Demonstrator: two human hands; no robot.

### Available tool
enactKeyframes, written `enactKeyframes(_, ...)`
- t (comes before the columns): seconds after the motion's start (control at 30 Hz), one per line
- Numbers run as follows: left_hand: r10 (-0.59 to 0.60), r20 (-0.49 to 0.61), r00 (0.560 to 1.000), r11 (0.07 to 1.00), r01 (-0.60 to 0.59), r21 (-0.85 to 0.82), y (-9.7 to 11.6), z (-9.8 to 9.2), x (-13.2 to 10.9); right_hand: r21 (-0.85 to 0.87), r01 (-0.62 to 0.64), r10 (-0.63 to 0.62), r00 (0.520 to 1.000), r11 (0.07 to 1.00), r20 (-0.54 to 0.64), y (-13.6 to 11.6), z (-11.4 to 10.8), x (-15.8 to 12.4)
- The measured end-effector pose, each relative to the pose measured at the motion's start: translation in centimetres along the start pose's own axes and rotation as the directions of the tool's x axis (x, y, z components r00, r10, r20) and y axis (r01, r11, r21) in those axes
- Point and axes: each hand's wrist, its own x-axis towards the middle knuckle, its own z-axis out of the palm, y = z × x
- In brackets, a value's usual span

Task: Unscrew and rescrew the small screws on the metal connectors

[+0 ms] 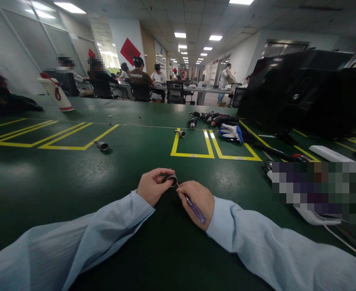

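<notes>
Metal sleeve (172, 180): positioned over the near middle of the green table (111, 182), round opening facing the near side. Black equipment (274, 81) stands at the far right of the table. Yellow tape outlines (192, 155) mark the surface to left and right, beyond the hands. White container (58, 93) stands at far left, tilted in view. Left hand (152, 186): grip narrow, thumb and fingers pinching the sleeve. Right hand (200, 198): fingers closed around the screwdriver. Blue-and-white glove (231, 131) lies at far right. Screwdriver (197, 212): purple handle toward the near right, tip at the sleeve rim; insertion depth cannot be told. Two smaller metal fittings (102, 146) lie apart, one left, one beyond the hands.
</notes>
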Motion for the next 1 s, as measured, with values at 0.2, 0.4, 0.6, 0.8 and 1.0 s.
enactKeyframes(0.2,-0.015,-0.022,1.000,0.999,0.014,-0.031,0.0,0.2,0.1,-0.056,0.027,-0.029,0.999,0.998,-0.037,-0.2,0.1,0.1)
enactKeyframes(0.4,-0.009,-0.017,1.000,1.000,0.009,-0.018,0.0,0.3,0.0,-0.061,0.033,-0.034,0.999,0.998,-0.016,-0.2,0.0,0.1)
enactKeyframes(0.6,-0.027,-0.031,0.999,0.999,0.026,-0.024,0.4,0.4,-0.2,-0.035,0.005,-0.004,0.999,0.999,0.035,-0.1,0.0,0.1)
enactKeyframes(0.8,-0.050,-0.025,0.998,0.998,0.049,-0.030,0.6,0.5,-0.3,0.062,-0.001,0.000,1.000,0.998,0.015,0.0,-0.2,-0.1)
enactKeyframes(1.0,-0.052,-0.019,0.998,0.997,0.051,-0.057,0.5,0.4,0.0,0.294,-0.235,0.257,0.966,0.926,-0.036,-0.5,-1.3,0.2)
